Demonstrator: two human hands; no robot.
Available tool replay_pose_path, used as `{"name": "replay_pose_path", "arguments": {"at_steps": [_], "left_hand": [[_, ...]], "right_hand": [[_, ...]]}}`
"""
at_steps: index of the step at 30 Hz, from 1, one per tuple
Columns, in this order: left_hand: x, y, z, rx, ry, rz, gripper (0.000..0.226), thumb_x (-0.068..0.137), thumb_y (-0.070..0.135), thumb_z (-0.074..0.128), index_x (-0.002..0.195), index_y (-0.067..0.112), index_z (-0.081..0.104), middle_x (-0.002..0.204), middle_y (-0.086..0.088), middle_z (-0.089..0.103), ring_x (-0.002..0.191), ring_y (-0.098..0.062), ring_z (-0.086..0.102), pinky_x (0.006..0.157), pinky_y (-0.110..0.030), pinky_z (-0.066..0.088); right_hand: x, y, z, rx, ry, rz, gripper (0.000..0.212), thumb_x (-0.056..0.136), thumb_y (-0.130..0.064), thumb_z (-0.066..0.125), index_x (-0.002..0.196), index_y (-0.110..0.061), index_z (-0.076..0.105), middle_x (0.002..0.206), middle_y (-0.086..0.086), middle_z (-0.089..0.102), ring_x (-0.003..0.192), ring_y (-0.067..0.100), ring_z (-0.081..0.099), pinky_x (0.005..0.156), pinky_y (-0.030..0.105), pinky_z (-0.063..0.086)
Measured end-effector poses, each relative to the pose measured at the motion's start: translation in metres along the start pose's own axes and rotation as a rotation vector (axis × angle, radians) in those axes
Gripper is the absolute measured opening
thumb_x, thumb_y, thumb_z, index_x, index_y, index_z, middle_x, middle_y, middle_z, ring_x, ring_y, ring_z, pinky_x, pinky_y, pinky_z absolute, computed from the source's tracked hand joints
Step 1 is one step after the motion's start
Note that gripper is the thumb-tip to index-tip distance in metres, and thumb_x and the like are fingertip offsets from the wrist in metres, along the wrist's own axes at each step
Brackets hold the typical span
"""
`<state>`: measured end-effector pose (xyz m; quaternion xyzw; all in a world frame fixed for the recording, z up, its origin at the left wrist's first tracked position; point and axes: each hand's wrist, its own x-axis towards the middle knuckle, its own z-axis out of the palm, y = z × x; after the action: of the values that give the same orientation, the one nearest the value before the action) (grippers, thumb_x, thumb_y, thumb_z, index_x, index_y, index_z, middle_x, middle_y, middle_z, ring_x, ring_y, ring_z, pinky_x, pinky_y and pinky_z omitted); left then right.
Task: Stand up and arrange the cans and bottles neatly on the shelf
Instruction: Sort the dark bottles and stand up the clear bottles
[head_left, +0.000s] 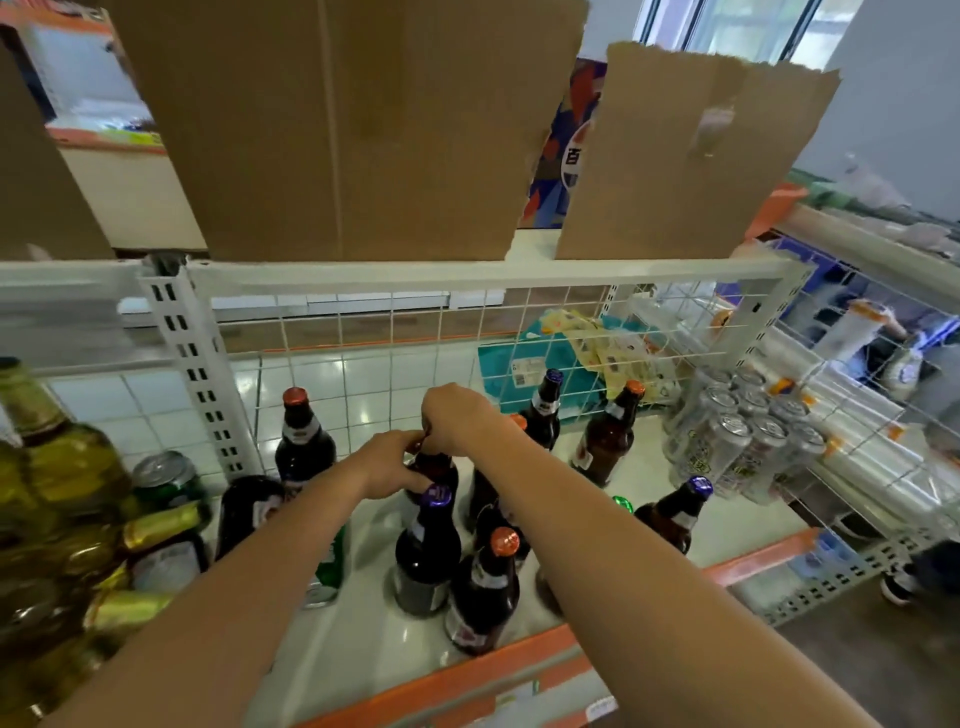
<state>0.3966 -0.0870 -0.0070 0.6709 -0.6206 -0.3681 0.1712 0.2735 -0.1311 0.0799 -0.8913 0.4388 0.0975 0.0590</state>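
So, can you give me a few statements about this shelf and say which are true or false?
1. The left hand and right hand both hold the top of one bottle. True.
2. The cans on the right lie scattered. False: they sit packed together in clear wrap.
3. Cardboard boxes sit on the upper shelf. True.
4. Every bottle cap is orange. False: there is an orange cap and also a purple cap.
5. The back of the shelf is a solid board. False: it is a wire grid.
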Motion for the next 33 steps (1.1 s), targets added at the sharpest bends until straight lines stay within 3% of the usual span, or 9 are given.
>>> {"name": "replay_pose_path", "arguments": {"at_steps": [6,11,24,33], "left_hand": [[0.0,-0.003,-0.001,-0.019,-0.002,0.02,0.069,0.071,0.022,0.081,0.136,0.025,0.057,0.128,0.001,0.063,0.117,-0.021,0.059,0.103,-0.044,0.047],[-0.002,0.001,0.0,-0.032,0.005,0.031,0.065,0.076,0.017,0.08,0.137,0.02,0.056,0.128,-0.001,0.062,0.118,-0.022,0.057,0.104,-0.039,0.045],[-0.015,0.011,0.0,-0.044,-0.006,-0.009,0.066,0.084,0.012,0.074,0.144,0.018,0.047,0.138,-0.005,0.056,0.123,-0.024,0.055,0.103,-0.033,0.042],[-0.045,0.013,0.001,-0.074,0.113,-0.041,0.056,0.088,0.012,0.07,0.141,0.012,0.052,0.137,-0.009,0.058,0.122,-0.024,0.057,0.102,-0.033,0.046]], "right_hand": [[0.001,-0.002,0.003,0.034,-0.002,0.049,0.031,0.086,-0.026,0.072,0.112,-0.01,0.066,0.097,0.008,0.064,0.081,0.024,0.058,0.067,0.03,0.044],[0.0,-0.002,0.003,0.059,-0.008,0.074,0.031,0.086,-0.025,0.072,0.112,-0.009,0.067,0.103,0.009,0.067,0.085,0.024,0.063,0.068,0.031,0.046],[-0.001,-0.003,0.004,0.094,-0.016,0.095,0.034,0.087,-0.027,0.072,0.115,-0.008,0.068,0.108,0.009,0.067,0.095,0.025,0.064,0.082,0.032,0.054],[-0.004,-0.005,0.001,0.078,-0.045,0.104,0.034,0.087,-0.025,0.073,0.117,-0.01,0.068,0.113,0.01,0.067,0.101,0.027,0.065,0.081,0.032,0.051]]}}
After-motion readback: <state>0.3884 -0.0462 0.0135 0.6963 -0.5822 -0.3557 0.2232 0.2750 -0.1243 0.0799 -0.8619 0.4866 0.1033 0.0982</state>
